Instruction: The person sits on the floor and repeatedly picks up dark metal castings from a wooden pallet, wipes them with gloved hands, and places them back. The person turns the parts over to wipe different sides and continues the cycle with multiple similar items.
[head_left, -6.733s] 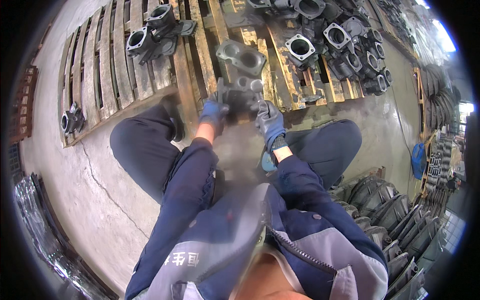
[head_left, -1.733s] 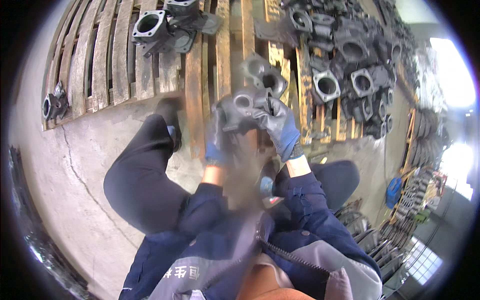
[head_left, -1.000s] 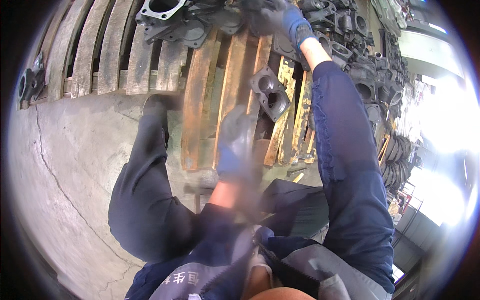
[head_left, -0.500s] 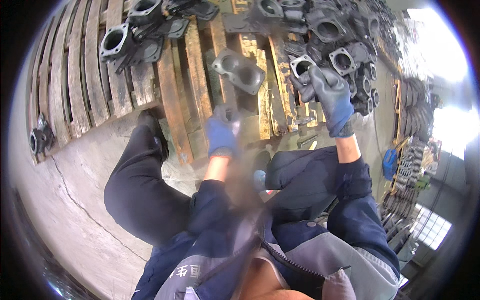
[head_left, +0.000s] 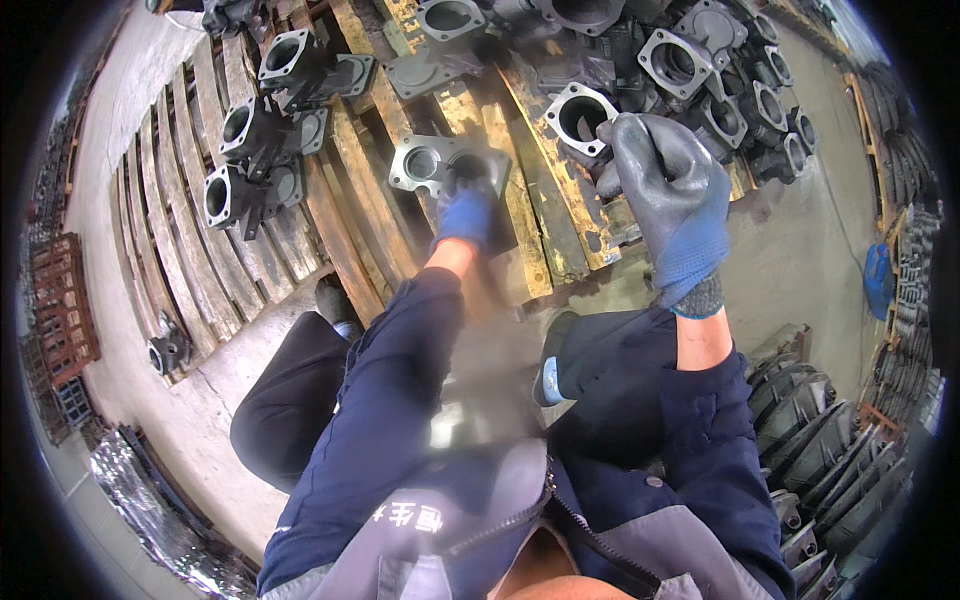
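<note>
A dark grey cast flange [head_left: 408, 165] with two round holes lies on the pallet in front of me. My left hand [head_left: 464, 210], in a blue and black glove, reaches to its right-hand hole. Its fingertips are dark and blurred there, so their grip is unclear. My right hand [head_left: 668, 180], gloved alike, is raised at the right with its fingers curled closed. Whatever it may grip is hidden. Just left of its fingertips stands a casting with a square flange [head_left: 556, 117] and a wide round bore; contact with it cannot be made out.
More castings [head_left: 677, 64] crowd the pallet's far right, and others stand at the far left [head_left: 236, 128]. The wooden pallet [head_left: 525, 222] has gaps between its slats. A small casting [head_left: 170, 350] sits at its left corner. Dark ribbed parts [head_left: 830, 430] are stacked at right.
My view has shifted. The left hand has moved forward onto the two-hole casting, which now lies at a different angle in view. My right hand stays closed beside the square-flanged casting.
</note>
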